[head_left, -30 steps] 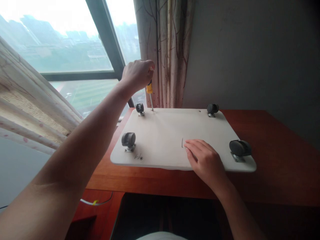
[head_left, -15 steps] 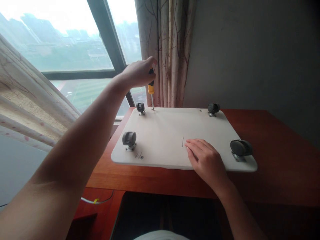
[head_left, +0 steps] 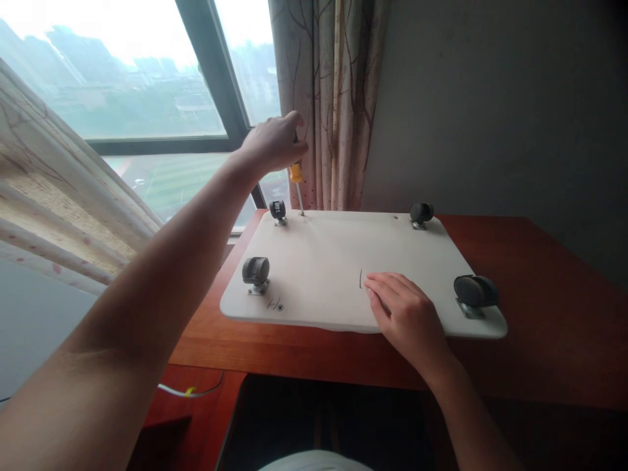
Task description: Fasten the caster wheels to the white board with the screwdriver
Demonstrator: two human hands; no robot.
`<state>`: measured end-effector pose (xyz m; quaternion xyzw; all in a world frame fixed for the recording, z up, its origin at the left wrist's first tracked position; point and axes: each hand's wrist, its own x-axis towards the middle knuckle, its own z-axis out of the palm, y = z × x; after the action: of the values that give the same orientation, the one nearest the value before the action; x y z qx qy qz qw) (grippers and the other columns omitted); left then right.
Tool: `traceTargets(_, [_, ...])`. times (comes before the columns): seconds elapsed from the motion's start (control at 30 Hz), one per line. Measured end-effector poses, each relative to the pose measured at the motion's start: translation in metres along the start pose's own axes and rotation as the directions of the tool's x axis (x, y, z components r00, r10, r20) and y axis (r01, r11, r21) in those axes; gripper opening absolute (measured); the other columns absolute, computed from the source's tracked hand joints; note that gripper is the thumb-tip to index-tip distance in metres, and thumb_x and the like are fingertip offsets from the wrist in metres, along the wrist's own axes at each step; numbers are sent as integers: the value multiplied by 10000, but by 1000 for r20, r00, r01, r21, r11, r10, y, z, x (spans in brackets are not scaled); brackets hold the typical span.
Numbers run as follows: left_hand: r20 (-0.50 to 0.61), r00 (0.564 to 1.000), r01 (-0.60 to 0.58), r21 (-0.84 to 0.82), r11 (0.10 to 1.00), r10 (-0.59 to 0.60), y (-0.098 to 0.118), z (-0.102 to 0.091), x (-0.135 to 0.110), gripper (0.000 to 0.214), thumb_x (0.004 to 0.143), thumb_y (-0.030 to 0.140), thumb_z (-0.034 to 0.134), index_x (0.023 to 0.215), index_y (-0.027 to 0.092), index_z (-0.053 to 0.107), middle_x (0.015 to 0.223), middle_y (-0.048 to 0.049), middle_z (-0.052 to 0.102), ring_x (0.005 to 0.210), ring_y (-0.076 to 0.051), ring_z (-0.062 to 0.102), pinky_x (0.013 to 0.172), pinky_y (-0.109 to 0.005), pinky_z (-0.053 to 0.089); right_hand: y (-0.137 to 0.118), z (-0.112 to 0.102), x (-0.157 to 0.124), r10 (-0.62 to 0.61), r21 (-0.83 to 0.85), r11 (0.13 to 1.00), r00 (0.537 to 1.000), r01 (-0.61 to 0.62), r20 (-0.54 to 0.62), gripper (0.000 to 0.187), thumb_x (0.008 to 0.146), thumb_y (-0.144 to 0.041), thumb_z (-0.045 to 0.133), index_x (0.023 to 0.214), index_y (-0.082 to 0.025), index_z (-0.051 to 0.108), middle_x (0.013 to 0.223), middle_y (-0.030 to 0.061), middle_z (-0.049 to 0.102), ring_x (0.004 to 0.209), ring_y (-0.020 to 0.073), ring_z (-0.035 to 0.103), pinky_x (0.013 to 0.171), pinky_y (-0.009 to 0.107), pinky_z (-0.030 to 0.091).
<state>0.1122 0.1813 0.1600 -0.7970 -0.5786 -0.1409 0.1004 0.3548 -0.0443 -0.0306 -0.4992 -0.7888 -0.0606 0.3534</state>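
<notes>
A white board (head_left: 333,261) lies upside down on a red-brown wooden desk (head_left: 540,327), with a black caster near each corner. My left hand (head_left: 272,142) is closed around the handle of a yellow and black screwdriver (head_left: 296,174). The screwdriver stands upright with its tip on the board's far edge, just right of the far-left caster (head_left: 277,210). My right hand (head_left: 405,314) lies flat on the board's near edge with its fingers stretched out, pressing down beside a small pen mark.
More casters stand at near left (head_left: 256,272), far right (head_left: 420,213) and near right (head_left: 475,293). A patterned curtain (head_left: 328,98) and a window (head_left: 122,98) are behind the desk. A grey wall is on the right. A white cable (head_left: 189,392) hangs below the desk's left edge.
My left hand has turned slightly on the screwdriver handle, fingers shifting their grip. The screwdriver tip stays at the same spot. My right hand has not moved.
</notes>
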Motion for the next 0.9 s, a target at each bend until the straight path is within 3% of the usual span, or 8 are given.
traceTargets(0.17, [0, 998, 56, 14, 998, -56, 4, 2, -1, 580, 926, 627, 382, 1362, 269, 516, 1303, -105, 624, 1110, -359, 519, 916, -500, 370, 1, 1, 0, 0, -1, 1000, 1000, 0, 15, 234, 964, -135, 536, 1088, -175, 731, 1152, 82, 749, 1065, 237, 683, 958, 416, 551])
traceTargets(0.33, [7, 996, -94, -21, 995, 94, 1, 1, 2, 556, 935, 559, 374, 1425, 320, 483, 1276, -69, 609, 1080, -294, 521, 937, -454, 392, 2, 1, -1, 4, 5, 1000, 1000, -4, 16, 239, 969, -140, 530, 1094, -176, 731, 1153, 78, 750, 1069, 236, 679, 954, 418, 551])
traceTargets(0.4, [-3, 995, -97, -25, 995, 97, -1, 2, 1, 566, 934, 524, 366, 1458, 331, 460, 1327, -78, 567, 1107, -306, 519, 948, -466, 387, 2, 2, -1, 7, 8, 1000, 1000, -7, 14, 243, 966, -135, 530, 1097, -178, 731, 1155, 78, 750, 1066, 237, 679, 949, 418, 552])
traceTargets(0.57, [-25, 1000, 10, -75, 997, -12, -2, 7, -3, 726, 889, 545, 429, 1538, 246, 298, 1327, -137, 575, 1181, -372, 512, 951, -497, 365, 1, 1, 0, 0, 8, 1000, 1000, 0, 6, 245, 961, -130, 530, 1087, -190, 732, 1146, 80, 754, 1058, 243, 687, 937, 423, 556])
traceTargets(0.7, [-27, 993, 115, -52, 992, -116, -2, 5, -6, 762, 845, 728, 437, 1422, 232, 432, 1318, -142, 594, 1177, -395, 500, 953, -528, 344, 0, 0, 0, -2, 4, 1000, 1000, 2, -4, 239, 962, -129, 529, 1074, -188, 733, 1141, 74, 755, 1055, 239, 690, 941, 419, 558])
traceTargets(0.8, [-10, 998, 62, -35, 997, -63, -2, 1, -4, 646, 870, 733, 417, 1318, 282, 535, 1264, -92, 632, 1104, -336, 530, 932, -478, 374, 0, 0, 0, 3, 3, 1000, 1000, -3, 2, 246, 964, -130, 526, 1082, -193, 732, 1145, 76, 754, 1060, 241, 690, 943, 422, 559])
traceTargets(0.9, [3, 998, -57, -63, 996, 57, -4, -1, -1, 504, 899, 616, 460, 1298, 319, 541, 1234, -48, 657, 1041, -286, 558, 887, -422, 409, 1, 1, -1, 7, 0, 1000, 1000, -7, 10, 242, 965, -135, 530, 1087, -190, 732, 1152, 78, 751, 1061, 239, 689, 947, 421, 559])
